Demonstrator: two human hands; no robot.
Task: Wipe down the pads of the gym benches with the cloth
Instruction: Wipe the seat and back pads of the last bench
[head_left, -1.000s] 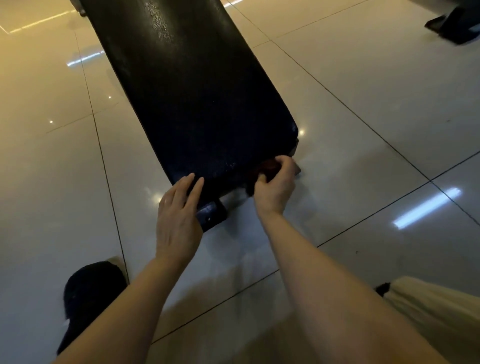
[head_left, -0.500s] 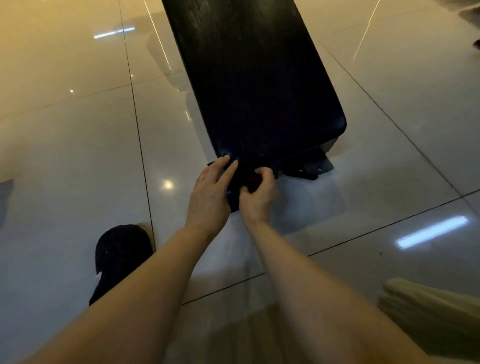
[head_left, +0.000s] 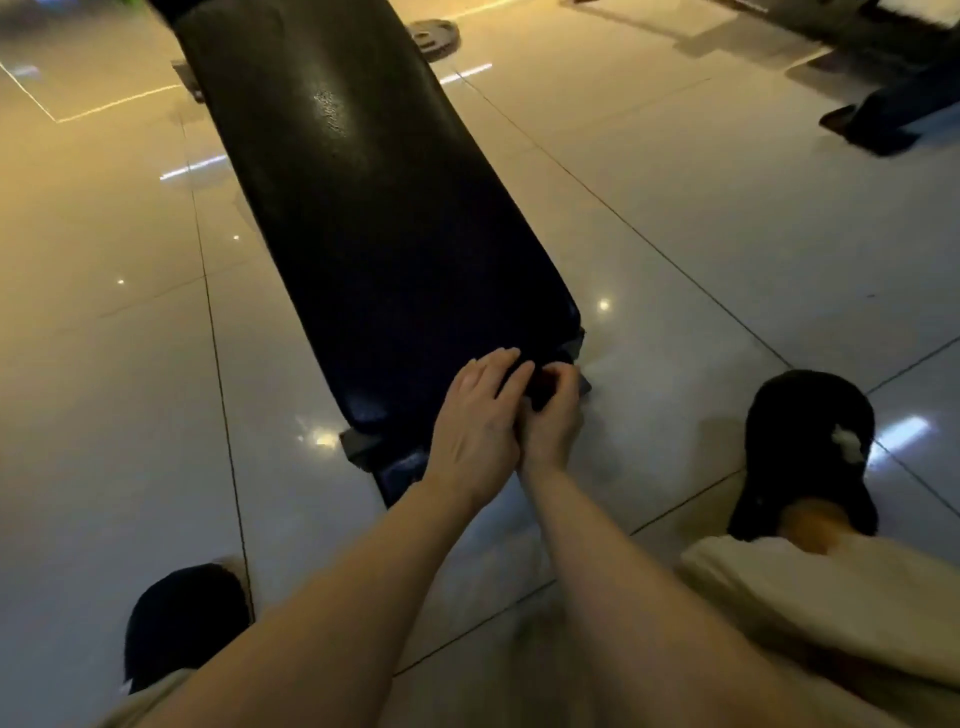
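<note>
I read this as the wiping step at the near end of the bench pad (head_left: 374, 223), the long black cushion running from the top left of the frame down to the centre. My right hand (head_left: 551, 415), just right of centre, has its fingers curled around a small dark bundle that I take to be the cloth (head_left: 540, 387), bunched against the pad's lower right corner. It is too dark there to see how much of the cloth touches the vinyl. My left hand (head_left: 475, 426) lies touching the right one, fingers straight and close together, fingertips resting on the pad's end edge.

The cloth sits at the very end of the pad, so I judge the corner and end face are being done. The upper stretch, with its glossy highlight near the top of the frame, may still need a pass, though I cannot tell. The next move calls for a firmer hold on the bundle and a long stroke up the pad towards the top left. The left hand would need to steady the bench or lift clear of that path. My black shoes (head_left: 810, 441) stand on the tiled floor (head_left: 727, 234) at lower left and right.
</note>
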